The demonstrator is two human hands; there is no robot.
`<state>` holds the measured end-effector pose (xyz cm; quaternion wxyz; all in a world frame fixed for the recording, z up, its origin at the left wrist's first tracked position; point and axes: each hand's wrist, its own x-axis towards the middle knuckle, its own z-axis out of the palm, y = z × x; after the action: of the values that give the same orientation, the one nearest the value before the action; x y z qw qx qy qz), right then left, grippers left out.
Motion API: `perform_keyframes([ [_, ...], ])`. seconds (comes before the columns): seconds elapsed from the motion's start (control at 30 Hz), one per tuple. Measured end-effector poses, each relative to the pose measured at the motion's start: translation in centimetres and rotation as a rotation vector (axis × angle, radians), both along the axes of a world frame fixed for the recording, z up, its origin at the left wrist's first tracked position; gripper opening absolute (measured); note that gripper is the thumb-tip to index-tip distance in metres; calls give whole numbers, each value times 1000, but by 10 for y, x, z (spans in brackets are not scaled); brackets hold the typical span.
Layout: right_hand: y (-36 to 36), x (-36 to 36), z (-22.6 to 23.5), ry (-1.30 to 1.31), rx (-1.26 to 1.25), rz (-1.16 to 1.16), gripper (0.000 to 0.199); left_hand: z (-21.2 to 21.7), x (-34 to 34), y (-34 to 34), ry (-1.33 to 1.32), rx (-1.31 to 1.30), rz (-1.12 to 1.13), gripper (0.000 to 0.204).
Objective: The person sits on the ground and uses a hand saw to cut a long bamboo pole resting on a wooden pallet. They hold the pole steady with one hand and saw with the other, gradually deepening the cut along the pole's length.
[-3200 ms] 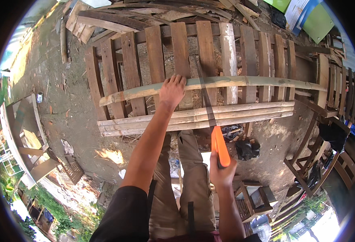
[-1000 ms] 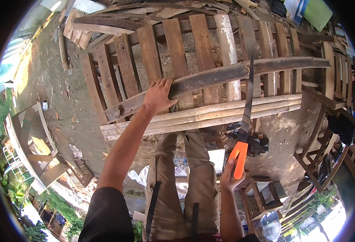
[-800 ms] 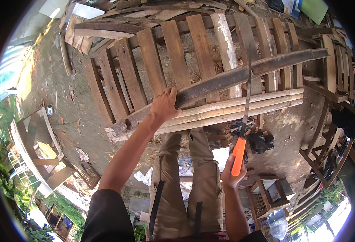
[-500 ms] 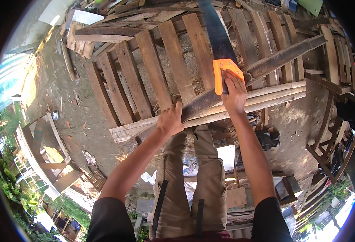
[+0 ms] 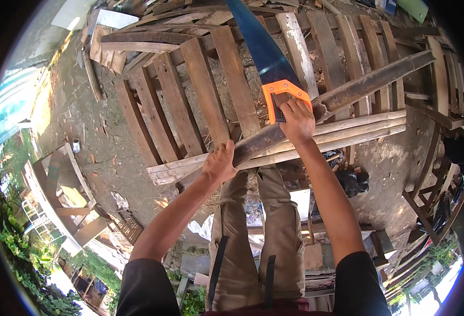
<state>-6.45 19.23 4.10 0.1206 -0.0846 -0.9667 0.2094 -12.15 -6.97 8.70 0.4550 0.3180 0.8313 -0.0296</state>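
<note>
My right hand (image 5: 297, 122) is wrapped round the handle of a handsaw (image 5: 266, 55) with an orange and black grip and a long dark blue blade. The blade points away from me, slanting to the far left over the slats. Beneath the saw handle runs a long dark brown wooden beam (image 5: 371, 79), laid diagonally across a slatted wooden frame (image 5: 205, 87). A rough, broken-looking patch shows on the beam just right of my right hand. My left hand (image 5: 221, 162) grips the beam's near left end, its thumb up along the side; some fingers are hidden.
Pale boards (image 5: 348, 129) form the frame's near edge, close to my legs. Scrap planks (image 5: 137, 46) are heaped at the far left. A small can (image 5: 76, 146) stands on the dirt floor at left. A black bag (image 5: 352, 181) lies right of my legs, with wooden frames (image 5: 432, 184) beyond.
The saw has shifted left, and its blade now slants more to the left, uncovering a whitish slat. My left hand keeps its hold on the beam. The view has shifted slightly.
</note>
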Motion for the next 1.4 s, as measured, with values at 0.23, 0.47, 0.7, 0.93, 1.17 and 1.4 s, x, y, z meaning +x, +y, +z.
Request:
perform_keyframes([
  [0.23,4,-12,3,-136,-69,31,41,-9,-26,-11,-190,158,44,67],
  [0.47,14,-20,8,43,-283,4,36,-6,-43,-9,-437,152,230,73],
  [0.7,-21,2,68,325,-370,-123,24,0,-23,-8,380,446,247,73],
  [0.93,-59,98,92,142,-410,-528,27,-33,-36,10,361,498,361,68],
  [1.17,-95,151,113,-35,-667,-745,22,-29,-33,27,470,444,187,80],
  [1.4,-134,175,132,-139,-721,-770,22,-55,-36,18,473,445,139,76],
])
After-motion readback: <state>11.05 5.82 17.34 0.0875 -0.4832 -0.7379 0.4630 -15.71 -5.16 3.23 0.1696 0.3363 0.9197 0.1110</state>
